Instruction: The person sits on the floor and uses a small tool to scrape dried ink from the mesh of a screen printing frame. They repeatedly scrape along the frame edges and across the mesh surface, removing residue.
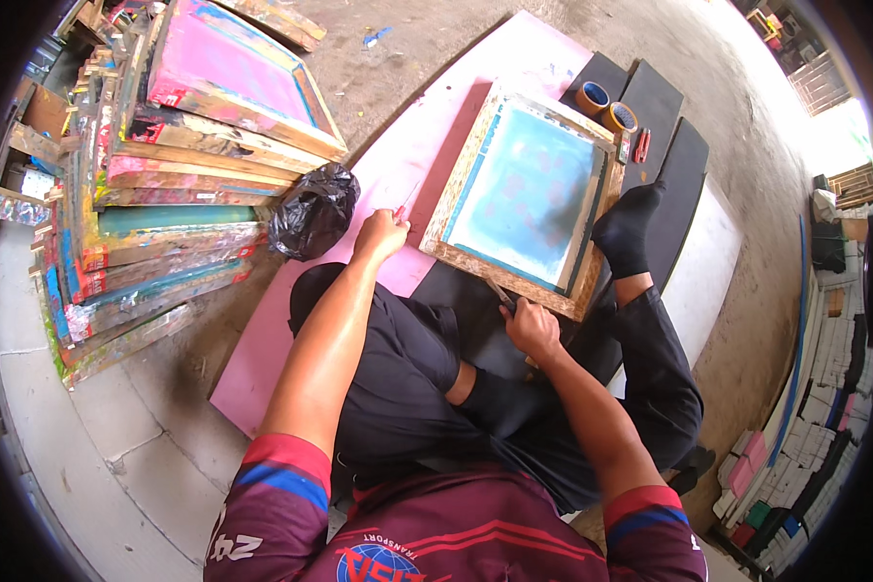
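A wooden screen-printing frame (516, 287) with pale blue mesh lies flat in front of me, its near right corner by my black-socked foot (623, 233). My right hand (532, 330) is closed around a tool with a dark handle; its narrow metal end touches or overlaps the frame's near edge, and its exact kind is unclear. To the left of the frame, my left hand (380, 236) grips a thin tool with a red handle (399, 213), which looks like a small screwdriver. Its slim shaft points away from me, over a pink board (514, 48).
Many used screen frames (189, 238) are stacked at the left, with a black plastic bag (312, 210) beside them. Two tape rolls (619, 117) and a red-handled tool (642, 145) rest on dark boards (684, 160) past the frame. Stacked pale material (815, 417) lines the right side.
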The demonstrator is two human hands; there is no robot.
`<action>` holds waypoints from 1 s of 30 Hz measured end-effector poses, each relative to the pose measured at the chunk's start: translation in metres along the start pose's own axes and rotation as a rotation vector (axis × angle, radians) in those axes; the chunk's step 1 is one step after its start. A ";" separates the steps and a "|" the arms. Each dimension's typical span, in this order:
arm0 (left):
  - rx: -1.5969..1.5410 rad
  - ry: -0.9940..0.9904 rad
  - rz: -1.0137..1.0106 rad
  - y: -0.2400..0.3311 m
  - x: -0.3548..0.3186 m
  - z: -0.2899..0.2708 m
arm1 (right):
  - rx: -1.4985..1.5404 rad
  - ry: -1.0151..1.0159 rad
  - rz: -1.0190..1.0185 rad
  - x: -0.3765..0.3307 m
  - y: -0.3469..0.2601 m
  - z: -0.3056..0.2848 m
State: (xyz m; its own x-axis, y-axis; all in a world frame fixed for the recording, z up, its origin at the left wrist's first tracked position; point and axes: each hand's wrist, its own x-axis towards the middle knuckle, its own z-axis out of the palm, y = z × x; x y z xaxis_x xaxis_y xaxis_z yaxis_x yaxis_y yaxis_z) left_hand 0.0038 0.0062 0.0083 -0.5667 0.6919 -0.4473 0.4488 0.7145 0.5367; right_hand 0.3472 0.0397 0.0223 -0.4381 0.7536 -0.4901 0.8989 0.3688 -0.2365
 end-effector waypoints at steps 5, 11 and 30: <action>0.067 0.011 -0.188 -0.005 0.007 -0.009 | 0.082 0.026 -0.099 0.003 0.010 0.005; 0.098 0.026 -0.163 -0.004 0.010 -0.006 | 0.523 -0.303 -0.074 0.002 0.021 -0.012; 0.073 -0.020 -0.146 0.004 0.000 -0.009 | 0.527 -0.632 0.230 0.014 -0.017 -0.082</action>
State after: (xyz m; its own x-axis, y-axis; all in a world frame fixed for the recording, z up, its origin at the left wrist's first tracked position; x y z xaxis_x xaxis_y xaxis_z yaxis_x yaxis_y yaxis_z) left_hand -0.0005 0.0081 0.0168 -0.6159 0.5819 -0.5311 0.4126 0.8125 0.4118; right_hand 0.3253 0.0886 0.0888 -0.3016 0.2760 -0.9126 0.9178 -0.1752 -0.3563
